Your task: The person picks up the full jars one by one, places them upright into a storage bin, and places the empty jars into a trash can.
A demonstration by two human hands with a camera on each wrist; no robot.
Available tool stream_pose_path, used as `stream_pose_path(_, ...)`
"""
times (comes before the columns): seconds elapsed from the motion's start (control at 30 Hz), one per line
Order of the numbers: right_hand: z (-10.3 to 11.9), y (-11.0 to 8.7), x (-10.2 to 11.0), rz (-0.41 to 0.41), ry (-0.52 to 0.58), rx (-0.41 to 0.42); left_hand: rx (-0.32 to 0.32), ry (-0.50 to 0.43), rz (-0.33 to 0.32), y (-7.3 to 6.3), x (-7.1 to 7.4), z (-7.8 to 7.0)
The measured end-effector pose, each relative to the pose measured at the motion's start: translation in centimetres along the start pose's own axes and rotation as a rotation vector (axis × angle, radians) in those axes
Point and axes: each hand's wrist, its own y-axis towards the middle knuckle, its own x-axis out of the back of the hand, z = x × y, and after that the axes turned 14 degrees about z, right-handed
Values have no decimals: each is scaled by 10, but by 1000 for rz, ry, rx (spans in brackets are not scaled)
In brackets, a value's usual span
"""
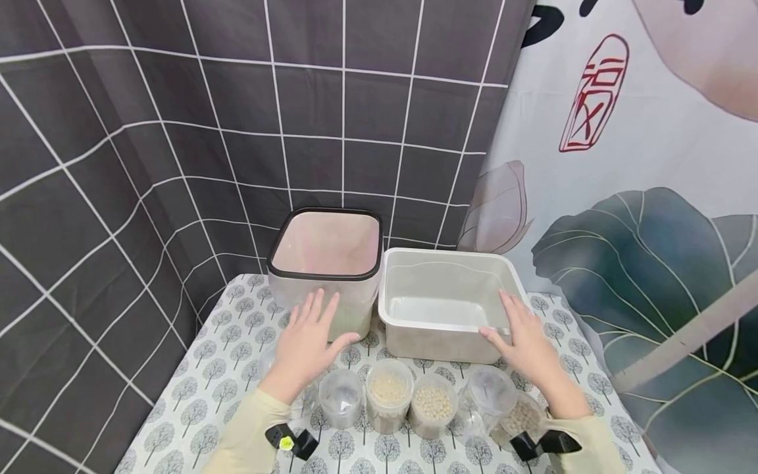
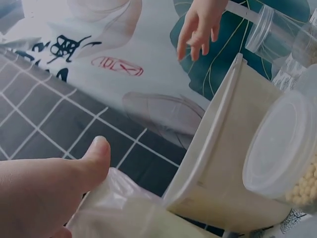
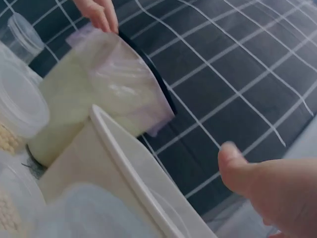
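My left hand (image 1: 308, 339) is spread palm-down, fingers straight, before a tall bin (image 1: 349, 322) with a black rim and pinkish plastic liner. Its thumb (image 2: 99, 151) points up in the left wrist view. My right hand (image 1: 524, 336) hovers with loosely extended fingers over the right side of a white rectangular basin (image 1: 441, 343), holding nothing. Whether either hand touches its container cannot be told. Below them stand lidded clear jars: one with pale yellow beans (image 1: 389, 393), another with pale round beans (image 1: 433, 403), and one seemingly see-through jar (image 1: 340, 398).
Further clear jars stand on the right, one seemingly see-through (image 1: 490, 392) and one with pale contents (image 1: 521, 419), partly behind the right wrist. A tree-print cloth (image 1: 201, 388) covers the table. Dark gridded fabric (image 1: 237, 158) and a lotus-print curtain (image 1: 651, 263) enclose it.
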Motion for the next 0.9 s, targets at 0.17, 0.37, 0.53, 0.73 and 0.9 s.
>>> stream_pose_path(0.17,-17,-2,1,-54,57,16,5,-98,-153,-5,-3,10)
stream_pose_path(0.37,-33,-5,-6,-127,92,-70,30,-173,-329,-11,-8,26)
stream_pose_path(0.53,-46,-6,-15,-170,156,-146,104,-249,-279,-20,-10,36)
stream_pose_path(0.73,-59,-7,-24,-168,217,-199,213,-368,-155,-32,-17,52)
stream_pose_path(0.9,-63,-9,-27,-149,277,-248,224,-405,-140,-42,-27,59)
